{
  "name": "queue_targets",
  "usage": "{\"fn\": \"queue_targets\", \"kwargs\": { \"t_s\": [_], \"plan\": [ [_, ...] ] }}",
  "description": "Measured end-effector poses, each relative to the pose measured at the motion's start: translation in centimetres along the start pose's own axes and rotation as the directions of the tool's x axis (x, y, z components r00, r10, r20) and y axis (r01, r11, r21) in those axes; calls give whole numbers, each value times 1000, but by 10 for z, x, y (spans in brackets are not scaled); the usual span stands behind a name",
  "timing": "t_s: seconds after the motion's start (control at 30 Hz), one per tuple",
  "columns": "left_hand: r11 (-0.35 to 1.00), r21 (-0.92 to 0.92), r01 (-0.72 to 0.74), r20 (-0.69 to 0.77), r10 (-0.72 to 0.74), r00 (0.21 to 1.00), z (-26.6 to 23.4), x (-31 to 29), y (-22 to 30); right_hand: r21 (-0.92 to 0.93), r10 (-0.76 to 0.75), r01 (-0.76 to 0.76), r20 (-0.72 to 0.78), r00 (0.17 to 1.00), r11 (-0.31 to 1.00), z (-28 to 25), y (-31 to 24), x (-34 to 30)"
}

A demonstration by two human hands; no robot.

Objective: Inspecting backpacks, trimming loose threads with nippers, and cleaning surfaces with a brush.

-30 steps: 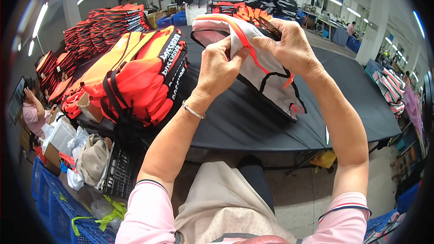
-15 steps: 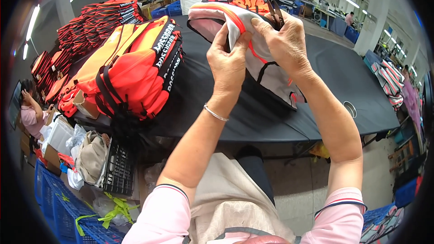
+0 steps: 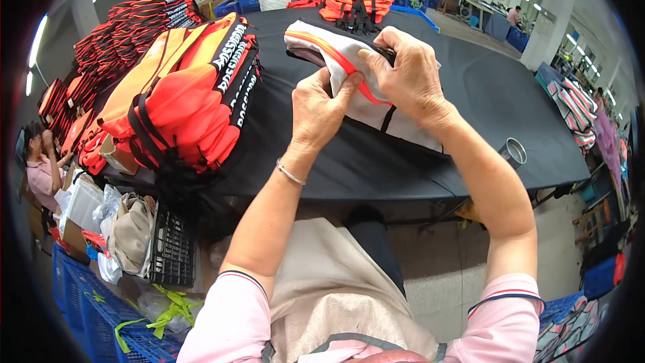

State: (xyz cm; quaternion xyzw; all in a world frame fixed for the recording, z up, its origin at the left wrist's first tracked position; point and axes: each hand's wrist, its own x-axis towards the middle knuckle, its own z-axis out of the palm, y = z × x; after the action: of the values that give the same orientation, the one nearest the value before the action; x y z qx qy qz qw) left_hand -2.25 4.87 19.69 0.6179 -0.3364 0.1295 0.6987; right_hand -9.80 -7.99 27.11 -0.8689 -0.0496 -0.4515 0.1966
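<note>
Both my hands hold a light grey fabric bag (image 3: 411, 131) with an orange-red stripe and black edging, over the dark covered table (image 3: 309, 178). My left hand (image 3: 318, 109) pinches its near edge beside the stripe, thumb on top and fingers behind. Just to the right, my right hand (image 3: 411, 75) is closed on the bag with thumb and bent fingers. The far left end of the bag is folded over and shows a darker inside. Its right part hangs down toward the table, partly behind my right wrist. Some fingertips are hidden by the cloth.
Orange and red bags with black straps (image 3: 181, 114) are piled on the table's left. Red-orange stacks (image 3: 127, 33) rise behind them. An orange bundle (image 3: 356, 1) lies at the far edge. A metal cup (image 3: 514, 152) stands by my right forearm. A black crate (image 3: 173, 245) sits below left.
My hands and the bag have come lower and nearer the table. The orange bundle at the far edge now shows beyond them. Both hands keep their hold, and the cup is less covered.
</note>
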Motion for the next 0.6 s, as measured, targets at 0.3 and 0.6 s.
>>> {"fn": "queue_targets", "kwargs": {
  "t_s": [0.3, 0.6],
  "plan": [
    [975, 79, 206, 53, -211, 976, -13, -28, -21, -247, 67, -57, 30, 997, 967, -2, 37, -1],
    [801, 113, 588, 65, -597, 800, -50, -154, -67, -98, 283, -281, 7, 959, 955, 11, 86, -58]
  ]
}}
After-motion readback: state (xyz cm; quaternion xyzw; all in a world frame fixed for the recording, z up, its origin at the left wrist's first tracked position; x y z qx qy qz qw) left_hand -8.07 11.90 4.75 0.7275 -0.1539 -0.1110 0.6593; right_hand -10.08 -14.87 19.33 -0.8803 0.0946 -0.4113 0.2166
